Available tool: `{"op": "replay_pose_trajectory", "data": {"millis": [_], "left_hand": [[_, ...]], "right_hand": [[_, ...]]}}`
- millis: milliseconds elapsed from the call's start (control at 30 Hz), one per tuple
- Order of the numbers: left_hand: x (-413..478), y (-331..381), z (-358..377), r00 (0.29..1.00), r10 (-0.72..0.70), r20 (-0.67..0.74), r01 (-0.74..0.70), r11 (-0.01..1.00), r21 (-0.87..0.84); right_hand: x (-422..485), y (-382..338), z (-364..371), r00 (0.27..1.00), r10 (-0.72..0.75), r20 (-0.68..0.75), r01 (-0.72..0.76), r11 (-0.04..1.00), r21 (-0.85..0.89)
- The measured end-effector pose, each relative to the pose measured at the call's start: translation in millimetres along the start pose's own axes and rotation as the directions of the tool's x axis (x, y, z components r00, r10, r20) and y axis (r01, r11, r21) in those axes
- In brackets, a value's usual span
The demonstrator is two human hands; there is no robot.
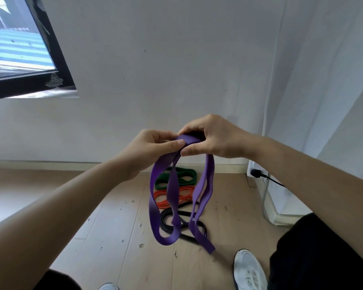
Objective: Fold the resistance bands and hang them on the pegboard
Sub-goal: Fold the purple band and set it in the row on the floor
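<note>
Purple band (pixel 173 193): a wide, flat, matte purple strip is being held up in mid-air before a white wall (pixel 155 59). Its layers are bunching together at the top and drooping in two long loops, the left one twisting.
Left hand (pixel 149 147): thumb and forefinger are pinching the band's gathered top from the left.
Right hand (pixel 216 139): fingers are curling over the same top fold, with the thumb pressing from below. It is touching the left hand's fingertips.
Green band (pixel 184 174): lying coiled on the floor (pixel 113 216) behind the purple band, nearest the wall.
Orange band (pixel 159 198): a thin coil showing through the purple loops, just in front of the green one.
Black band (pixel 166 218): lying behind the purple band's lower ends.
Floor: pale wood planks, with small scraps scattered under the purple band.
Shoe (pixel 249 271): white, standing below and right of the purple band; its markings are too blurred to read.
Plug (pixel 256 173): black, sitting in a white socket right of the purple band.
Window (pixel 19 49): dark-framed, up and left of the purple band.
</note>
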State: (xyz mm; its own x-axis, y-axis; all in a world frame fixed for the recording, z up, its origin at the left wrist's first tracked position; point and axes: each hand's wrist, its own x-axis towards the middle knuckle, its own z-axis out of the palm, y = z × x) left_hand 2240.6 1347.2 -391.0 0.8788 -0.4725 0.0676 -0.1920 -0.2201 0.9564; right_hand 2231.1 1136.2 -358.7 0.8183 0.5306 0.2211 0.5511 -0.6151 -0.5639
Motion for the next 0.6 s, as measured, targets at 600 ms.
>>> {"op": "replay_pose_trajectory", "data": {"millis": [600], "left_hand": [[3.3,-59.2,-17.4,0.989,-0.145,0.027,0.124,0.916,0.381]], "right_hand": [[-12.2,29.6,-24.2,0.944,0.070,-0.321,-0.013,0.984,0.176]]}}
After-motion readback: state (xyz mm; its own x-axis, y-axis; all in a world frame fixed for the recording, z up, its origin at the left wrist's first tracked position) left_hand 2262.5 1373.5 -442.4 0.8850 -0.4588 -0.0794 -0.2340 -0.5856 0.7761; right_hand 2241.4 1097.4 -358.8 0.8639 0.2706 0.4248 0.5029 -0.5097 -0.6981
